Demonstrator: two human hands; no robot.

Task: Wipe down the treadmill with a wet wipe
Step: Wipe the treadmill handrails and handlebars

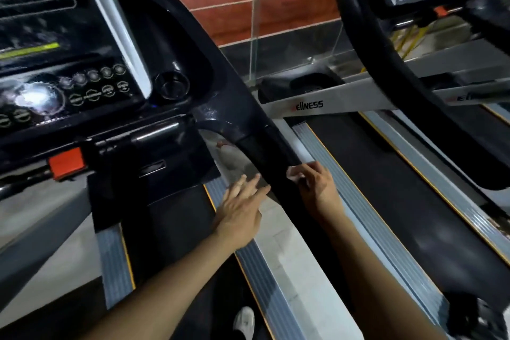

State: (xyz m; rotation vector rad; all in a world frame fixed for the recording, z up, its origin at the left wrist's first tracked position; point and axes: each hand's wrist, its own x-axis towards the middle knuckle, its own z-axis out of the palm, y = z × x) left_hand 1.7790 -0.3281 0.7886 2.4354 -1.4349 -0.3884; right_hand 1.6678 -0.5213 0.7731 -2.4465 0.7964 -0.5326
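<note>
1. Standing on the belt [176,232], we see a shoe [244,321] at the bottom edge, which puts us within reach of the right handrail [278,163].
2. Our left hand [241,205] hovers at the rail's inner side, fingers [255,182] straight and slightly spread, holding nothing; we judge it is there to steady us.
3. Our right hand [316,183] sits on the rail's outer side, fingers curled and pinching the wipe [294,172], a small pale wad pressed to the black rail so its wet face meets the grip.
4. Beyond the hands, the rail rises to the console [69,69], with its buttons and orange stop key [66,163], on the left.
5. Farthest off, a second treadmill [414,146] stands to the right before a glass panel [289,22].
</note>
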